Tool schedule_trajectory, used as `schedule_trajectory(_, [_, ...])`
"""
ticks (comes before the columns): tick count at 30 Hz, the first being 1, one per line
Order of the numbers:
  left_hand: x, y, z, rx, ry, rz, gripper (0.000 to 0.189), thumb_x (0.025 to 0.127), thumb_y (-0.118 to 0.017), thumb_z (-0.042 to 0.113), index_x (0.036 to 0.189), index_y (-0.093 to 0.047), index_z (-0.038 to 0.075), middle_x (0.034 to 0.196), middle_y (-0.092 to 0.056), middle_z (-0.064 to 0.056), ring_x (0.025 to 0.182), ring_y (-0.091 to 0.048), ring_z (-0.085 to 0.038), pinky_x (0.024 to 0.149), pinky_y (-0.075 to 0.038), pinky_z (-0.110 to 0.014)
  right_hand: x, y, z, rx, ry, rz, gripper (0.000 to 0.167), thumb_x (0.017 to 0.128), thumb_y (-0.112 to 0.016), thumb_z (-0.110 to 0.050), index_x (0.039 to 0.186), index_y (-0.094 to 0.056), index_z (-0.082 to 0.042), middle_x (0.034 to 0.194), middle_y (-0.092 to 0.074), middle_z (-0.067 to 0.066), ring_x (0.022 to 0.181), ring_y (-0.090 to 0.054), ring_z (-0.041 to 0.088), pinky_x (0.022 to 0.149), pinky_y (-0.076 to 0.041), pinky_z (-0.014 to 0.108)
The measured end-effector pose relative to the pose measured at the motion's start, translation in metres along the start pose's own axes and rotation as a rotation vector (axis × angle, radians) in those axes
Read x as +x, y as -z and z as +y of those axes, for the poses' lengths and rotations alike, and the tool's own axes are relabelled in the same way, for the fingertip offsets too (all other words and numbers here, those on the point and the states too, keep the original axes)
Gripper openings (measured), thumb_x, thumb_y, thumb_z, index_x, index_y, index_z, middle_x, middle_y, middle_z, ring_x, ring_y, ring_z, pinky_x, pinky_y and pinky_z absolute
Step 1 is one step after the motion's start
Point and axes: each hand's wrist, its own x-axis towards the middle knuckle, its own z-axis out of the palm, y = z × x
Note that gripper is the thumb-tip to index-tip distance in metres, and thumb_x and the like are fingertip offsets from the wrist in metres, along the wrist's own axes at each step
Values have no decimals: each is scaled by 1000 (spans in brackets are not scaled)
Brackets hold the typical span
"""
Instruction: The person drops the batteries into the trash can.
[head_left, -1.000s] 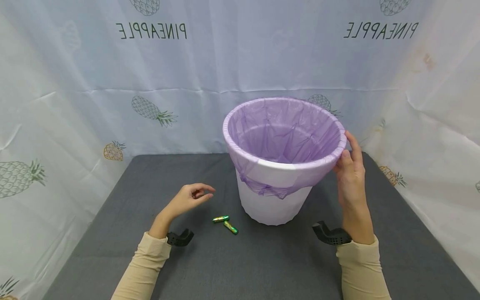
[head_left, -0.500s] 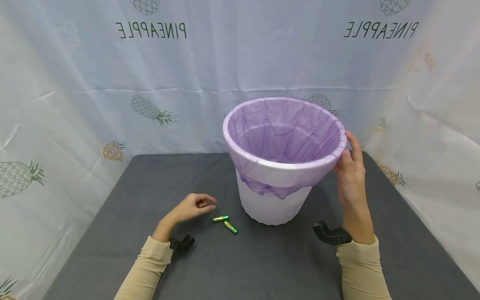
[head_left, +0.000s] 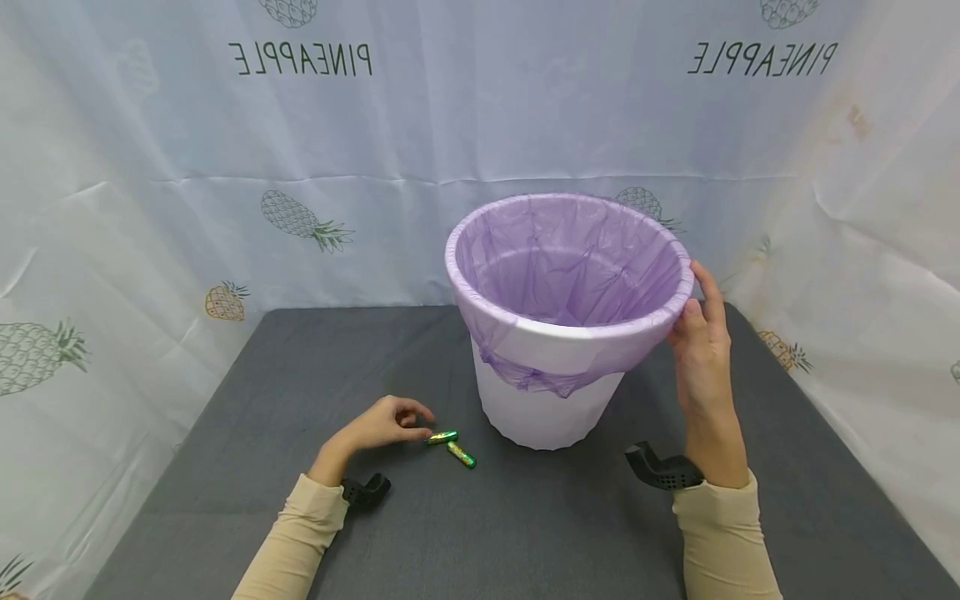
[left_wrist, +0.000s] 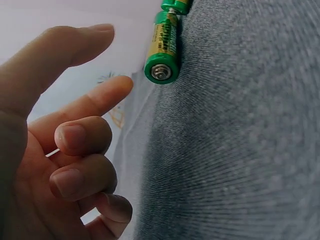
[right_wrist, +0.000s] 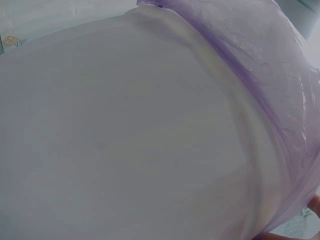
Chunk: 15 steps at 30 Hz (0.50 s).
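Observation:
A white bin (head_left: 551,417), lined with a thin purple bag (head_left: 566,283) folded over its rim, stands on the dark table. My right hand (head_left: 701,350) rests on the bin's right side, its fingertips against the bag just under the rim. In the right wrist view the bin's wall (right_wrist: 125,130) fills most of the picture. My left hand (head_left: 390,421) is low over the table beside two green and gold batteries. Its thumb and index finger are spread towards the nearer battery (left_wrist: 162,47), with a gap to it; the other fingers are curled. Another battery (head_left: 461,454) lies end to end with it.
The dark cloth-covered table (head_left: 525,533) extends on all sides of the bin. Behind it hangs a pale curtain (head_left: 420,125) printed with pineapples. A black wrist camera (head_left: 663,468) juts out from the right wrist, another (head_left: 366,492) from the left.
My left hand has come down and slightly to the right, nearer the batteries. The right hand, the bin and the batteries have stayed where they were.

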Motion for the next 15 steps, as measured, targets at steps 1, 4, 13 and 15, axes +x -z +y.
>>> schedule_trajectory(1, [0,-1,-1,-1,2,-7,29,88,-70,22,107,-69,0,66,-37,6,57,-31,1,57,-32,-18,0,0,0,-10,-3,12,43,102,-46,-18,144,-41,-12,119,-63,0,97,-66,6,84,-50,18])
schedule_trajectory(4, [2,-2,-3,-3,7,-23,28,86,-72,21,106,-70,1,66,-37,6,58,-32,1,57,-32,-17,0,0,1,-42,-16,47,43,102,-48,-20,144,-41,-13,117,-64,-1,95,-65,4,84,-50,18])
schedule_trajectory(13, [2,-4,-3,34,38,-20,28,81,-77,22,103,-72,6,68,-37,6,60,-32,-1,57,-29,-18,0,-3,-2,-68,-50,99,44,101,-49,-20,144,-41,-14,117,-63,-1,95,-65,5,84,-49,18])
schedule_trajectory(15, [1,-4,-3,53,45,-14,27,80,-78,22,102,-73,8,69,-42,6,61,-32,-1,58,-30,-18,0,-4,-2,-69,-46,94,43,101,-48,-19,144,-42,-14,119,-63,0,96,-64,6,84,-49,18])
